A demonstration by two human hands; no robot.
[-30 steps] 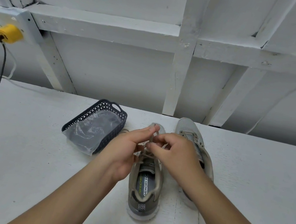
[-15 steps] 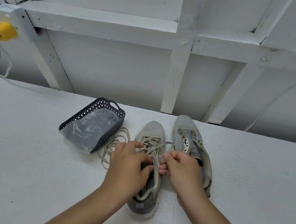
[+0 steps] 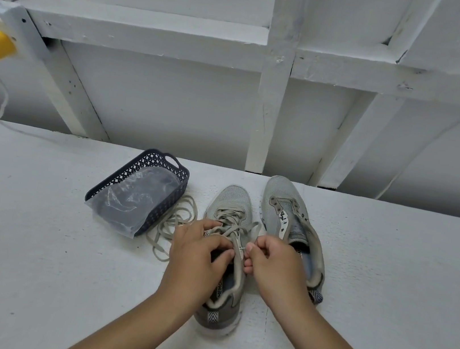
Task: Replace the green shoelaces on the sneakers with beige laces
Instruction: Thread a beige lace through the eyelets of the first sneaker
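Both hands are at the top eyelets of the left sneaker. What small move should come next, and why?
Probably draw the lace end through the top eyelet: the right hand pinches it beside the left sneaker, which the left hand steadies. The right sneaker has no lace.

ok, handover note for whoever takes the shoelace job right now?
Left hand and right hand: each pinches the beige lace at the left sneaker's upper eyelets.
Right sneaker: beside it, no lace.
Loose lace lies on the table by the basket; its colour is unclear.
Done: left sneaker mostly laced.
Left: finish it, lace the right one.
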